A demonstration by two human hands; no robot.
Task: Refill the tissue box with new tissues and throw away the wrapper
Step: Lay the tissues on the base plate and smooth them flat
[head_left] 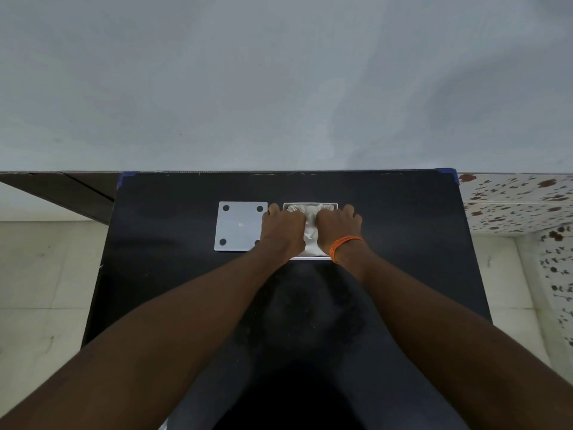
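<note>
We have both hands down in the white rectangular plastic tissue box (310, 205), open near the middle of the black table (403, 231). The left hand (283, 226) and right hand (336, 226) are curled into fists over the soft white tissue stack (311, 232); whether they pinch it, we cannot tell. Tissues feel light, squashy, easily torn, so we'd press on the flanks. The white square lid with four dark round pads (240, 226) lies just beside, left. No writing is readable.
</note>
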